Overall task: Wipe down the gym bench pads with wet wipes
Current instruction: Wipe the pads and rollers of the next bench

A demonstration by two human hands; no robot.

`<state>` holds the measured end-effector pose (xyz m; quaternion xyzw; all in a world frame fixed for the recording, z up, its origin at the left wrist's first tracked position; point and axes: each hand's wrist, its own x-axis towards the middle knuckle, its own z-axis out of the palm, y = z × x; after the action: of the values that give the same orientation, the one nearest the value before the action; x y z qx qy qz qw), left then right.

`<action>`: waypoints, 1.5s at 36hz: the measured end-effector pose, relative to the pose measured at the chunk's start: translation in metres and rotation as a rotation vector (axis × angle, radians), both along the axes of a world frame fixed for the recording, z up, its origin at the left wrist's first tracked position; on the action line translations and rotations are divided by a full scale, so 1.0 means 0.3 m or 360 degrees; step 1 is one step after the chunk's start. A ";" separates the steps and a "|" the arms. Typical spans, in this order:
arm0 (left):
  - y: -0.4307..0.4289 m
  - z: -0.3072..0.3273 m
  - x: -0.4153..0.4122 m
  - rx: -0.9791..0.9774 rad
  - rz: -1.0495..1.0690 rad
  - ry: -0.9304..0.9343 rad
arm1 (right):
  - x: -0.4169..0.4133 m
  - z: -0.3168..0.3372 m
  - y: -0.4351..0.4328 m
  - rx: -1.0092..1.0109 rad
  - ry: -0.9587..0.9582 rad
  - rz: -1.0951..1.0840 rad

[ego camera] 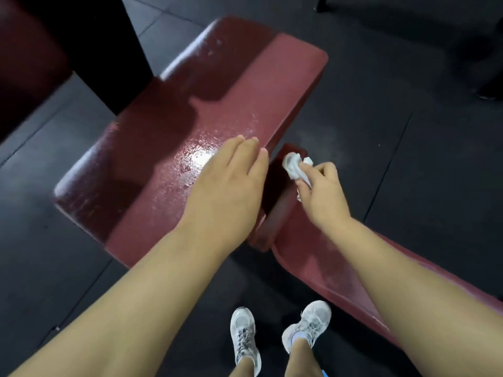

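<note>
Left hand (226, 180) flat, palm down, fingers straight and together, resting on wide maroon bench pad (217, 99) near its right edge, beside wet glossy patch. Right hand (324, 194) curled round crumpled white wet wipe (295, 165), held at gap between wide pad and narrower maroon pad (326, 268) at lower right. Grey sneakers (243, 336) on dark rubber floor (408, 131).

Crumpled wipe (292, 166) half-hidden in right hand (324, 195).

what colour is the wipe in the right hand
White, going a bit grey where it is bunched. The wipe shows in the head view, pinched by the right hand.
</note>
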<state>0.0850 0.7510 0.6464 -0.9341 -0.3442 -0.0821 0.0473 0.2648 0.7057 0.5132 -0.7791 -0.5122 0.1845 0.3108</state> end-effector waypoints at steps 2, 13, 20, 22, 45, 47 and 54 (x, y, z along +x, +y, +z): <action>0.035 -0.009 -0.010 -0.0173 0.0135 0.0103 | 0.010 0.010 0.074 -0.0013 -0.0073 -0.0066; 0.074 -0.109 -0.064 -0.0433 0.0234 -0.0042 | 0.021 -0.047 0.186 -0.0473 -0.0348 0.0035; 0.075 -0.138 -0.074 -0.0397 0.0206 -0.0076 | -0.183 -0.048 -0.029 -0.0073 -0.0515 0.0920; 0.075 -0.143 -0.075 -0.0387 0.0204 -0.0085 | -0.184 -0.050 -0.048 -0.0062 -0.0547 0.1121; 0.075 -0.135 -0.080 -0.0427 0.0100 -0.0065 | -0.259 -0.078 -0.199 -0.0269 -0.0283 0.0907; 0.048 -0.115 -0.087 -0.0408 0.0095 -0.0060 | -0.237 -0.083 -0.233 -0.0375 -0.0304 0.0843; -0.107 -0.129 -0.134 -0.0311 -0.0101 -0.0132 | -0.152 -0.048 -0.306 -0.0425 -0.0190 0.0259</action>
<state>0.0447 0.7188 0.6077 -0.9405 -0.3224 -0.0881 -0.0609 0.2193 0.6139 0.4987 -0.7789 -0.5622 0.2288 0.1575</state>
